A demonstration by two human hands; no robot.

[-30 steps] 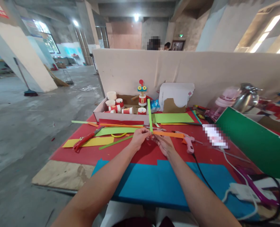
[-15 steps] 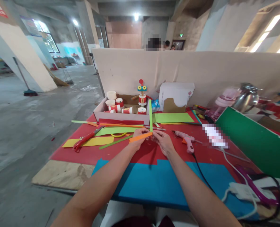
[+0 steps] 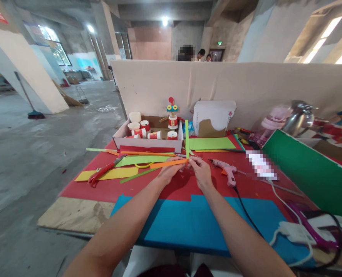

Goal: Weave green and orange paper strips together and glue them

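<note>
Over the red tabletop, my left hand [image 3: 171, 171] is closed on an orange paper strip [image 3: 166, 164], which points left. My right hand [image 3: 200, 169] pinches the corner where this strip meets a light green paper strip [image 3: 187, 138]. The green strip stands up away from me, roughly at a right angle to the orange one. Whether the two are glued together I cannot tell. Left of my hands lie red-handled scissors [image 3: 103, 171] on yellow paper [image 3: 81, 176] and a green paper sheet [image 3: 130, 160]. A pink glue gun [image 3: 227, 171] rests to the right of my right hand.
Behind my hands stands a white box [image 3: 148, 144] with paper cups and a spring-armed cup figure [image 3: 173, 121]. Green paper [image 3: 213, 143] lies right of it. A phone [image 3: 260, 164], a green board [image 3: 309, 173] and a power strip [image 3: 296, 232] with cables occupy the right side.
The orange strip has swung closer to level and its free end reaches further left. The green strip has shifted slightly right and now leans a little left at its top.
</note>
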